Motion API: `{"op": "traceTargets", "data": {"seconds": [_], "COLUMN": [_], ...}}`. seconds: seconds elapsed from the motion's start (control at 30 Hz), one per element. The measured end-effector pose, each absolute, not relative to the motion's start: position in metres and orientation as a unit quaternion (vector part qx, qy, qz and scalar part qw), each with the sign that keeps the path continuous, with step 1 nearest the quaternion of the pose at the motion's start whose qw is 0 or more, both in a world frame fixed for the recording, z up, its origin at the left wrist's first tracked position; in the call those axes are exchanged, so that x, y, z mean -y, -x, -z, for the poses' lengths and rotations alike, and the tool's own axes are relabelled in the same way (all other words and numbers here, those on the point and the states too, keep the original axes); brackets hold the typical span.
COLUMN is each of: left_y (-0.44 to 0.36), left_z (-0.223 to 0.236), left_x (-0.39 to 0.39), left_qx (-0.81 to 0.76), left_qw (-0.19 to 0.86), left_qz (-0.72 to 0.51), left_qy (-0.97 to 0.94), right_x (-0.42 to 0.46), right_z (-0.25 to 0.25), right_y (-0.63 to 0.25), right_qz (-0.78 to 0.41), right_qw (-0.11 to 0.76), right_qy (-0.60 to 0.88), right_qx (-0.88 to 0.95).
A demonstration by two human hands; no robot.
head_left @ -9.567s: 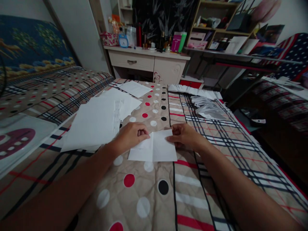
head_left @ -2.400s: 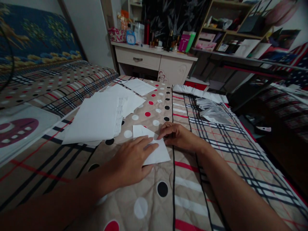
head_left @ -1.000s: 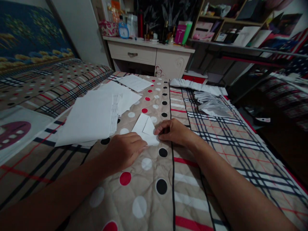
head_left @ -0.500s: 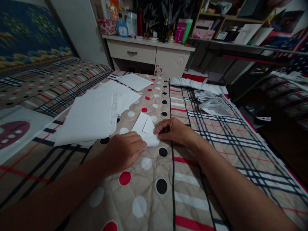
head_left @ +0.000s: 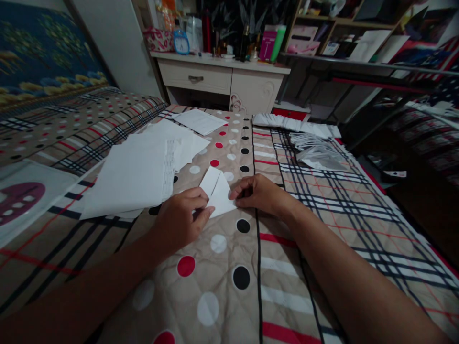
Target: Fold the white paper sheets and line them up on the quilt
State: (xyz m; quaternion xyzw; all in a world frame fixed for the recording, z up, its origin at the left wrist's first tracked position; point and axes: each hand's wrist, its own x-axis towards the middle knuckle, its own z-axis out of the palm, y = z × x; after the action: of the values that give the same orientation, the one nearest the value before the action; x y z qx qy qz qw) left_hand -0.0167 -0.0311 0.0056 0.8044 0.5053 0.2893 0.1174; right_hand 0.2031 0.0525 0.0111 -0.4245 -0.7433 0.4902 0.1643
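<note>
A small white folded paper (head_left: 217, 193) lies on the patterned bedspread (head_left: 272, 267) in front of me. My left hand (head_left: 181, 220) pinches its lower left edge, fingers curled around the paper. My right hand (head_left: 258, 193) presses its fingertips together on the paper's right corner. The paper is folded to a point that faces away from me.
A loose stack of white sheets (head_left: 139, 167) lies to the left, one more sheet (head_left: 201, 120) farther back. Folded papers (head_left: 315, 155) are piled at the right and in a row (head_left: 294, 125) along the far edge. A cluttered dresser (head_left: 218, 81) and shelves stand behind.
Over ten seconds the flat creased sheet became a narrow pointed fold. In the last half second my left hand turned from lying flat to pinching the paper's left edge.
</note>
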Motion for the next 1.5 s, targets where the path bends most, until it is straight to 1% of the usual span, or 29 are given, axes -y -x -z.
{"op": "traceTargets", "data": {"seconds": [0.37, 0.6, 1.13, 1.5], "left_y": [0.0117, 0.0102, 0.0151, 0.0141], "left_z": [-0.007, -0.0073, -0.0063, -0.0079], "left_x": [0.0279, 0.0287, 0.023, 0.026], "left_qx": [-0.559, -0.59, -0.601, -0.592], "left_qw": [0.131, 0.113, 0.087, 0.049], "left_qz": [-0.271, -0.236, -0.192, -0.202], "left_qy": [-0.773, -0.764, -0.771, -0.778], "right_x": [-0.0534, -0.0517, -0.0516, -0.0525], "right_z": [-0.0133, -0.0156, -0.0175, -0.0154], "right_y": [-0.2033, -0.202, -0.1997, -0.2017], "right_qz": [-0.448, -0.466, -0.47, -0.456], "right_qw": [0.146, 0.147, 0.137, 0.14], "right_qy": [0.432, 0.431, 0.441, 0.436], "right_qx": [0.769, 0.759, 0.752, 0.763]}}
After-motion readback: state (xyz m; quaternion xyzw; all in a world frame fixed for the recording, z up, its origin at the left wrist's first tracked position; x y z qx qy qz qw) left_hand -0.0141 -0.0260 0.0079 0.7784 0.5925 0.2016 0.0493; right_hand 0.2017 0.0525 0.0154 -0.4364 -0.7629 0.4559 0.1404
